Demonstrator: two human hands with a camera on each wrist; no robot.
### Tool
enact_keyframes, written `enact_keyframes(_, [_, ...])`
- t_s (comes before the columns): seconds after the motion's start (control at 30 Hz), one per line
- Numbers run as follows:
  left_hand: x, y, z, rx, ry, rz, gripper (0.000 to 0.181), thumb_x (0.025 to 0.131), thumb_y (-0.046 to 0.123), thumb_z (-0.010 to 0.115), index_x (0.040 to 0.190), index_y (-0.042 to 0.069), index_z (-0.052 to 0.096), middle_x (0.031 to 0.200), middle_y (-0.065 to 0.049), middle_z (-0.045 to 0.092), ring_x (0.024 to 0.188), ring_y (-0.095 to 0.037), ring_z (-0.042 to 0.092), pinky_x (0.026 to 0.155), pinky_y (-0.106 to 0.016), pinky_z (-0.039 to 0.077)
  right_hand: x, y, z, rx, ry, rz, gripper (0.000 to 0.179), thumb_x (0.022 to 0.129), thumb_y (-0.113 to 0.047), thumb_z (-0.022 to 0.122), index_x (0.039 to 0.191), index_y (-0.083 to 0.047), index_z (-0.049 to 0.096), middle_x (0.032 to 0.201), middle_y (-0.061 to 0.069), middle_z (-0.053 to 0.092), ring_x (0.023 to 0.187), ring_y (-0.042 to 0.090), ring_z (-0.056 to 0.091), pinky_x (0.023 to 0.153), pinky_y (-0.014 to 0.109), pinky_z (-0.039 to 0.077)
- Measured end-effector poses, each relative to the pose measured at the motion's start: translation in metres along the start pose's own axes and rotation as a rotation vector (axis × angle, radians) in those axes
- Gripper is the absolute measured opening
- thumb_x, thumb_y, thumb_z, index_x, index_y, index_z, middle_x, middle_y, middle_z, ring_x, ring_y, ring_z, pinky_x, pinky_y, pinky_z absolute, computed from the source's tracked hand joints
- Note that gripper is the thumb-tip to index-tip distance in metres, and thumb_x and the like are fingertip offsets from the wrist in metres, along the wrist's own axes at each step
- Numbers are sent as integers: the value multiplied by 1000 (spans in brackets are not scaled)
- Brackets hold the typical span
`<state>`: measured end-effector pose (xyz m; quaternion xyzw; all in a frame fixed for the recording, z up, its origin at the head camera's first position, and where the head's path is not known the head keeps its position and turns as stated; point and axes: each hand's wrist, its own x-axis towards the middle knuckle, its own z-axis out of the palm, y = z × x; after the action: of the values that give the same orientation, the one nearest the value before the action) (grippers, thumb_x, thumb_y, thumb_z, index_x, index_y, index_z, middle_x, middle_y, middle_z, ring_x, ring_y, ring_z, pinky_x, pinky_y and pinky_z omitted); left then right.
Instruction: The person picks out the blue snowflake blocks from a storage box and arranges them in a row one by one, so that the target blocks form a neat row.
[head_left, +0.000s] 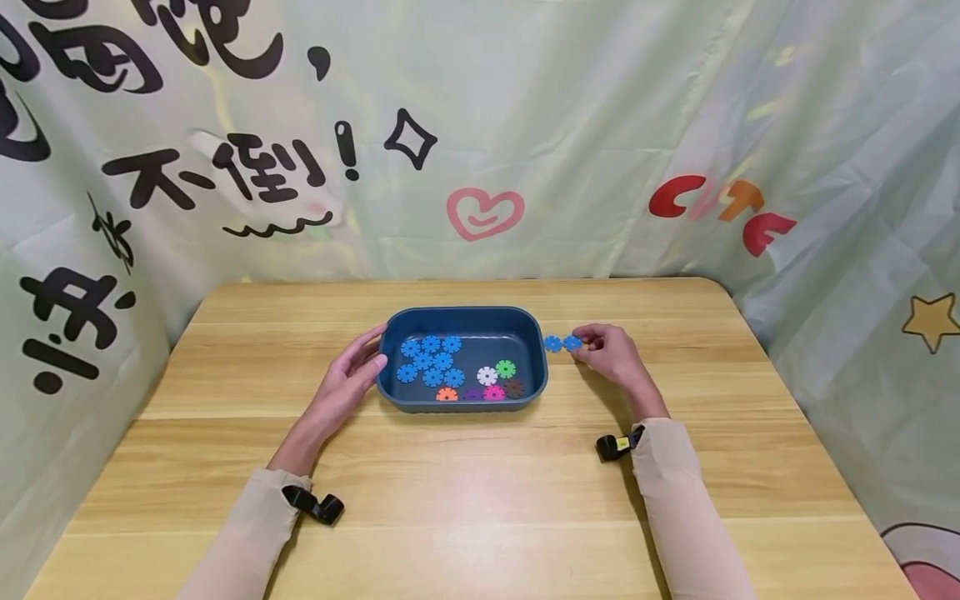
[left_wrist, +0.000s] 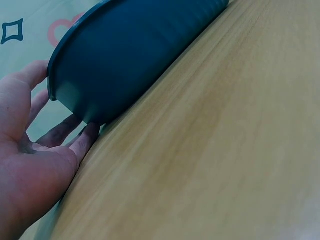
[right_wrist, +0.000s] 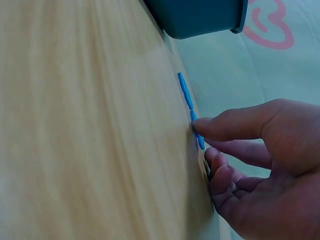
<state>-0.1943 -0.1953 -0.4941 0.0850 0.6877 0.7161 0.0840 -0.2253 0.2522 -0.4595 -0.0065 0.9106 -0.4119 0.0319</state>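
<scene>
A dark blue plastic tub [head_left: 462, 406] stands on the wooden table, with several blue notched discs [head_left: 423, 361] on the left of its floor. My left hand [head_left: 352, 367] rests against the tub's left end, its fingers loosely spread along rim and wall. Just beyond the tub's right end, my right hand [head_left: 609, 354] pinches a blue notched disc [head_left: 572, 342] between thumb and fingertips. A second blue disc [head_left: 552, 343] lines up edge to edge with it, on the side towards the tub. The right wrist view shows both discs edge-on, close over the tabletop.
In the tub's right half lie a white disc [head_left: 487, 376], a green disc [head_left: 506, 368], a pink disc [head_left: 493, 392] and a brown disc [head_left: 514, 388]. An orange disc [head_left: 447, 394] sits by the near wall. A printed cloth [head_left: 570, 150] hangs behind the table [head_left: 465, 500].
</scene>
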Motion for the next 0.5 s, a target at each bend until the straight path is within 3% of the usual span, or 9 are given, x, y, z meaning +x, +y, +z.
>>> enact_keyframes(0.23, [1, 2, 1, -4, -7, -1, 56, 105, 31, 61, 157, 26, 42, 161, -12, 35, 145, -32, 38, 104, -28, 49, -4, -3, -5, 63, 22, -35, 33, 95, -5, 70, 127, 6, 66, 111, 22, 65, 95, 29, 59, 70, 22, 49])
enact_keyframes(0.5, [1, 0, 0, -29, -15, 2, 56, 105, 28, 61, 158, 23, 41, 162, -15, 33, 146, -34, 37, 104, -28, 49, -14, -31, -10, 126, 102, -180, 28, 98, -7, 68, 124, 3, 68, 110, 19, 68, 103, 33, 65, 81, 28, 54])
